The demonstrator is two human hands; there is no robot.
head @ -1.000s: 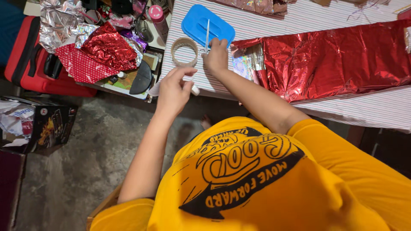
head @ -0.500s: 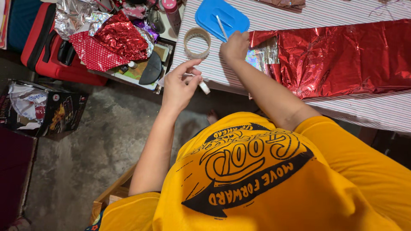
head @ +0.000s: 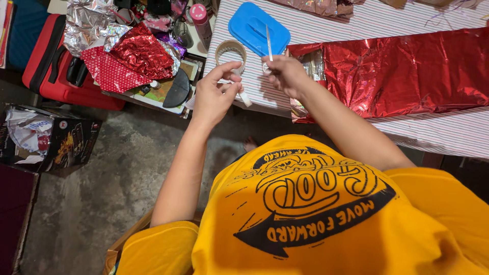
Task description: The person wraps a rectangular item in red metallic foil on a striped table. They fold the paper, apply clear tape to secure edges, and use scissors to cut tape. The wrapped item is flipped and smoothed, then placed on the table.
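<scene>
My left hand (head: 214, 94) is at the table's near edge, its fingers pinched on a small white stick-like object (head: 245, 98), just below a roll of clear tape (head: 229, 50). To its right, my right hand (head: 285, 74) grips a thin pale blade-like tool (head: 268, 43) that points up over a blue plastic lid (head: 257, 26). The right hand rests at the left end of a sheet of shiny red foil wrap (head: 407, 71), which lies across the striped tablecloth (head: 438, 135). What the foil covers is hidden.
A low side table on the left holds crumpled silver foil (head: 89, 23), red foil and dotted paper (head: 130, 56), and a pink-capped bottle (head: 199, 18). A red case (head: 46, 76) and an open black box (head: 48, 140) sit on the concrete floor (head: 102, 203).
My left hand has risen from below the table edge toward the tape roll and closed its fingers. The right hand stays at the foil's end with the thin tool.
</scene>
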